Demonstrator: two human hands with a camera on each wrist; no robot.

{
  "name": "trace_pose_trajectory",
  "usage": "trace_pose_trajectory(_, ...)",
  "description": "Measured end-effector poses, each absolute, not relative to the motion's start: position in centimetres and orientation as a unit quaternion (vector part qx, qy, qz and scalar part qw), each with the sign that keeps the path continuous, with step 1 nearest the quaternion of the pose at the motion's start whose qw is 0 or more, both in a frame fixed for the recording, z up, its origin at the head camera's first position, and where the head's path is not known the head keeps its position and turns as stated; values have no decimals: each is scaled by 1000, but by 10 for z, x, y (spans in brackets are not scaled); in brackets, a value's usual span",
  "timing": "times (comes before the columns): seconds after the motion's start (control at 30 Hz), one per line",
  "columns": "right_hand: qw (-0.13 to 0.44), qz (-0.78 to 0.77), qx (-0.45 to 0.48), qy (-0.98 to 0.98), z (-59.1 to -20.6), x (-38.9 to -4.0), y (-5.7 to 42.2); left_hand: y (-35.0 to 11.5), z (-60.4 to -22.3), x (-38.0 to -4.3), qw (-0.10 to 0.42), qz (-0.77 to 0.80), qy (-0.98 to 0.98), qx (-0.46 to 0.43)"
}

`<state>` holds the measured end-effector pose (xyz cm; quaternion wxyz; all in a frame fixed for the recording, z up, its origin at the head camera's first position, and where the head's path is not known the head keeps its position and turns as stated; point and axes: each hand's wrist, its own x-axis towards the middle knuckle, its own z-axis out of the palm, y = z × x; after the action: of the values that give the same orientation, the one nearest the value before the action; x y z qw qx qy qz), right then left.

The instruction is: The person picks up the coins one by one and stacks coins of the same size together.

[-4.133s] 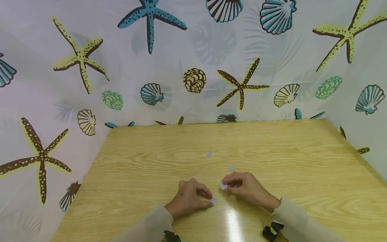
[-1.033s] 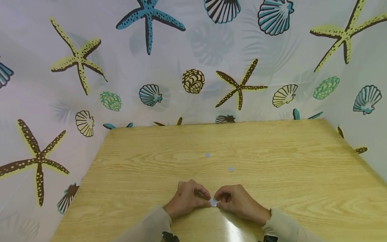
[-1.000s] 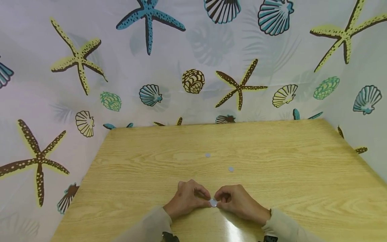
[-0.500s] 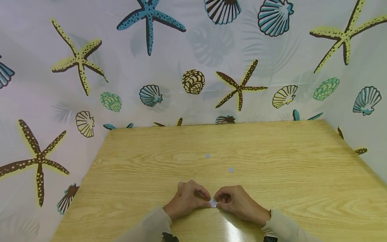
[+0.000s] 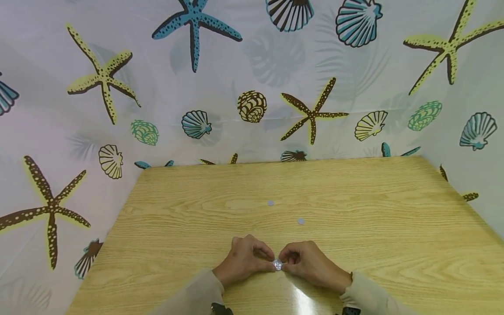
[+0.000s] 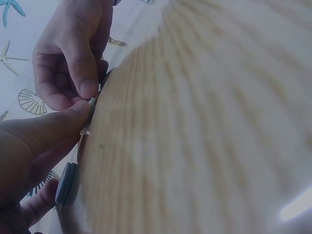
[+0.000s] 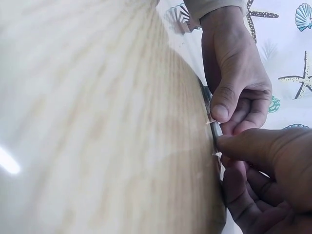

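A small silver coin (image 5: 277,265) lies between my two hands at the front middle of the table. My left hand (image 5: 246,259) pinches its left edge with thumb and forefinger. From the other side, my right hand (image 5: 315,265) pinches its right edge. In the left wrist view the coin (image 6: 91,112) shows edge-on, very low over the wood, with both thumb tips at it. The right wrist view has the coin (image 7: 216,136) edge-on too, partly covered by the fingers. A dark layered piece (image 6: 66,184) shows beside the lower left fingers.
Two pale silver discs (image 5: 301,222) (image 5: 270,203) lie flat farther back on the wood-grain table (image 5: 189,201). A curtain (image 5: 228,92) printed with starfish and shells hangs behind the table and along its sides. Light glares off the table's front.
Earlier each hand held a separate disc; my right hand has since come left and nearer, meeting the left. Within the last half second the coin's face has turned brighter and patterned.
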<state>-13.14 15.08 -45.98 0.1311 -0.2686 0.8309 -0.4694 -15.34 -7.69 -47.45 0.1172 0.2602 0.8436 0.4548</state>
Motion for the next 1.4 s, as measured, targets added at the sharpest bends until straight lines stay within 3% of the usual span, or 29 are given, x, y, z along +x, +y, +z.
trace_pose_trajectory(1.4,133,-457,-258,841,-460,-133,147,-75,-475,-152,102,442,853,259)
